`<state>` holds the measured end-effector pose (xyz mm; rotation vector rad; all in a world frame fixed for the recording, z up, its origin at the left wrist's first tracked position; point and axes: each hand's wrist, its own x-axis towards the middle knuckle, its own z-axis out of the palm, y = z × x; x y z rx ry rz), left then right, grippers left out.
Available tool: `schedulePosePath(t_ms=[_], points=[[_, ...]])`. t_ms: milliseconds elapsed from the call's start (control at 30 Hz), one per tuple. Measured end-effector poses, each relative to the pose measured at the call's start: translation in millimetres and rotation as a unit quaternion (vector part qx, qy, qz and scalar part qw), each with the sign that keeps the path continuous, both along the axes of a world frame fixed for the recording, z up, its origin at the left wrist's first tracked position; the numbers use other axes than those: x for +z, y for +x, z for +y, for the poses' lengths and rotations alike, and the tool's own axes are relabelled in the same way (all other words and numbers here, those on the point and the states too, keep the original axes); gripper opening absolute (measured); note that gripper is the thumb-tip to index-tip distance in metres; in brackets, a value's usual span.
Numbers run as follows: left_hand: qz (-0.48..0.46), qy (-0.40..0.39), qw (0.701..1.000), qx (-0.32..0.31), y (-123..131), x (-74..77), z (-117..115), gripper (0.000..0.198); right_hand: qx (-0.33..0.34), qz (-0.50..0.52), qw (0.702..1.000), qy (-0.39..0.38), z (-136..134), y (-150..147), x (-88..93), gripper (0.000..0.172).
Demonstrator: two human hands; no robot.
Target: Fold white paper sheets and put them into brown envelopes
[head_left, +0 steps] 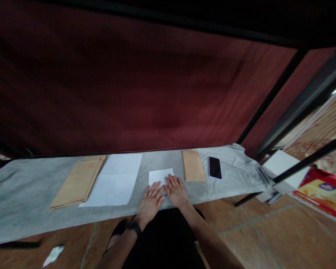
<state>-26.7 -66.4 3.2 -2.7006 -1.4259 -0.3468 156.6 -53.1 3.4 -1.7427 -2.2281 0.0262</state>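
Paper rectangle (160, 175), white, on grey cloth (162, 158); left hand (150, 203), fingers spread, at near edge; right hand (176, 191), fingers slightly fanned, at right corner. Flattening, likely; next move calls for even pressure. Smartphone (215, 168) farther right.

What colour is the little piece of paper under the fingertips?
The little piece of paper is plain white; it shows best in the head view.
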Motion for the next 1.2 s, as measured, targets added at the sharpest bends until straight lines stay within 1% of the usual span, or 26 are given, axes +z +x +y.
schedulePosePath(t_ms=[67,133,200,267,367,500,600,700,800,900,967,1067,1133,1200], points=[[0.003,0.011,1.0,-0.003,-0.1,-0.5,1.9,0.051,0.005,0.006,1.0,0.018,-1.9,0.7,-1.9,0.047],[0.003,0.023,1.0,-0.006,-0.5,-1.6,3.0,0.051,0.023,0.015,0.999,0.033,-6.9,2.7,-4.4,0.045],[0.002,0.033,0.999,-0.004,-1.1,-3.4,2.2,0.052,0.048,0.022,0.998,0.043,-14.8,5.4,-7.5,0.045],[0.002,0.042,0.999,0.006,-1.5,-6.1,-0.2,0.053,0.055,0.025,0.997,0.054,-23.8,7.7,-11.2,0.047],[0.0,0.05,0.998,0.028,-1.5,-11.6,-4.1,0.057,0.021,0.026,0.997,0.072,-34.6,8.6,-15.7,0.05],[-0.003,0.049,0.997,0.059,-1.3,-19.6,-6.6,0.066,-0.019,0.028,0.996,0.088,-39.7,5.8,-17.6,0.049],[-0.004,0.048,0.995,0.086,-3.6,-25.0,-8.4,0.07,-0.024,0.025,0.995,0.097,-39.6,4.1,-17.8,0.048],[-0.007,0.045,0.994,0.104,-8.2,-28.3,-12.7,0.07,-0.02,0.028,0.994,0.104,-38.9,4.2,-19.6,0.049],[-0.018,0.038,0.991,0.124,-8.2,-26.5,-19.0,0.069,-0.018,0.031,0.994,0.103,-38.5,5.0,-22.1,0.048],[-0.039,0.035,0.988,0.146,3.8,-18.2,-20.9,0.068,-0.015,0.027,0.995,0.091,-38.3,5.4,-23.3,0.048],[-0.052,0.035,0.99,0.129,18.2,-11.7,-18.0,0.063,-0.012,0.024,0.996,0.079,-38.7,5.9,-23.5,0.048],[-0.068,0.013,0.996,0.057,38.5,-6.4,-11.1,0.057,-0.003,0.023,0.998,0.061,-39.9,7.9,-22.8,0.048],[-0.071,-0.001,0.997,0.038,44.2,-6.9,-7.8,0.056,-0.001,0.027,0.998,0.05,-39.5,9.5,-20.9,0.047],[-0.071,-0.006,0.997,0.035,41.9,-9.5,-6.4,0.055,-0.008,0.038,0.998,0.041,-36.6,9.8,-17.4,0.046]])
